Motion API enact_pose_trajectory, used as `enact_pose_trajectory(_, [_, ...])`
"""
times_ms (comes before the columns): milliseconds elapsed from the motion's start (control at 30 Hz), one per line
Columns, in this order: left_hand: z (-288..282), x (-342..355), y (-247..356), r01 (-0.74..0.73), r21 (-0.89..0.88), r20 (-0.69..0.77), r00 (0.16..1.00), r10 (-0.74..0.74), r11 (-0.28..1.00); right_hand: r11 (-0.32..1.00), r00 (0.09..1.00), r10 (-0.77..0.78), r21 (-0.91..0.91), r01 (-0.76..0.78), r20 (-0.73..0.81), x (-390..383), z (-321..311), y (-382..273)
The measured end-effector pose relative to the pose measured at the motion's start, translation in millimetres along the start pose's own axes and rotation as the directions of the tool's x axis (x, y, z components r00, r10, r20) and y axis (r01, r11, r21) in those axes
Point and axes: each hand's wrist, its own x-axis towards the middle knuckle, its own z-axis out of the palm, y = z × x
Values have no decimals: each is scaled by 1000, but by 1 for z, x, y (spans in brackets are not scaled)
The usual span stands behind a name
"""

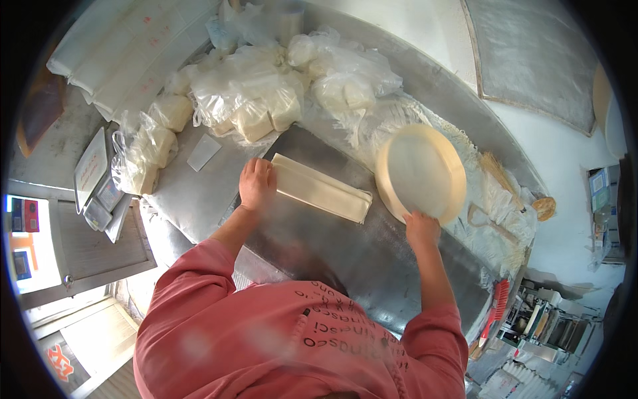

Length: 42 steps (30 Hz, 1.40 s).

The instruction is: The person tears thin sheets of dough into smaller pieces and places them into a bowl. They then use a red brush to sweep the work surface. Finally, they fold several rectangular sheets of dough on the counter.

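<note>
A long strip of folded pale dough [322, 189] lies slantwise on the dark work surface in front of me. My left hand [258, 185] is at its left end, fingers closed together against the dough's edge; part of the grip is hidden. To the right, a round sieve [454, 189] with a pale, deep rim and a fine mesh is tilted up. My right hand [423, 231] grips the near side of its rim, the fingers partly hidden by the rim. White flour [389, 123] lies beyond and beside the sieve.
Clear plastic bags [249, 93] of pale blocks crowd the back. A flat translucent scraper [204, 152] lies at left, near a scale [103, 193]. On the floury right side are a straw brush [502, 176] and a wooden-handled tool [493, 225]; a red brush [495, 309] sits at the edge.
</note>
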Motion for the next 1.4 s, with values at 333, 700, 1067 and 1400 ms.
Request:
enact_pose_trajectory(333, [-26, -18, 39, -550, -372, -5, 807, 591, 748, 934, 921, 97, 354, 46, -377, -67, -11, 1])
enact_pose_trajectory(700, [-79, -39, 35, -7, -551, 17, 1000, 20, 835, 708, 915, -382, 595, 380, -131, -14, -25, -126])
enact_pose_trajectory(1067, [-29, -31, -46, 180, 15, 42, 983, -180, 984, 991, 841, 130, 94, -95, -526, -38, -2, -36])
enact_pose_trajectory(1400, [34, -13, 0, 457, -318, 243, 886, -395, 831, 881, 829, 449, 10, -473, -333, -69, 37, 77])
